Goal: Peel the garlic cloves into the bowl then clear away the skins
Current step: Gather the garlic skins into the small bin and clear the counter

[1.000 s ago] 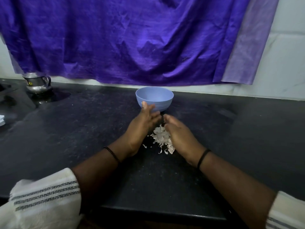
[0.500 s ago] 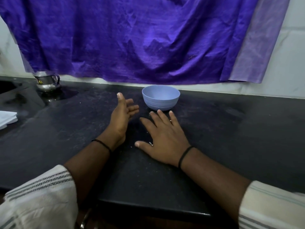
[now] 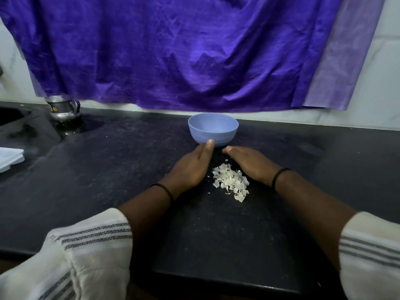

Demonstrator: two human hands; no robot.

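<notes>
A light blue bowl [image 3: 213,129] stands on the black counter [image 3: 129,169], near the wall; its inside is hidden from this angle. In front of it lies a small heap of white garlic skins [image 3: 231,183]. My left hand [image 3: 190,167] stands on its edge to the left of the heap, fingers straight, fingertips close to the bowl's base. On the other side of the heap my right hand [image 3: 251,163] lies with straight fingers pointing toward the left hand. The two hands flank the skins. Neither holds anything.
A steel jug [image 3: 63,107] stands at the back left beside a sink edge [image 3: 13,114]. A white folded cloth [image 3: 9,158] lies at the far left. A purple cloth [image 3: 173,50] hangs on the wall behind. The counter's front edge runs close below my forearms.
Half a second ago my hands were spread apart, the right flat over the skins. Now both have come together on either side of the heap, which shows again.
</notes>
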